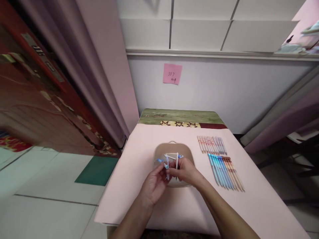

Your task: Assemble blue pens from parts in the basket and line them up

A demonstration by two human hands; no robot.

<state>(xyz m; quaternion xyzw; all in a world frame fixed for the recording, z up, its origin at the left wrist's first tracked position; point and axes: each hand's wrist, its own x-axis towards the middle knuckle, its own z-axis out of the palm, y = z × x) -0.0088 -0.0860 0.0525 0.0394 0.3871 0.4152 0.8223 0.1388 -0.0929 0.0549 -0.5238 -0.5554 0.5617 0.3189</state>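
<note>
Over a beige basket [174, 147] both of my hands are close together. My left hand [156, 186] pinches a pale pen barrel [167, 173] with a light blue piece near its top. My right hand [186, 170] grips a thin white pen part [176, 161], upright, with a dark tip pointing down. The two pieces are side by side and appear apart. Inside the basket lie a white pen piece [170, 156] and small blue pen parts [159, 160]. My fingers hide some of the contents.
On the pink tabletop [129, 166], right of the basket, lie a row of blue and brown pens [224, 172] and, behind it, a row of pinkish and grey pens [211, 145]. A pink note [172, 73] hangs on the wall. A door [50, 99] stands at left.
</note>
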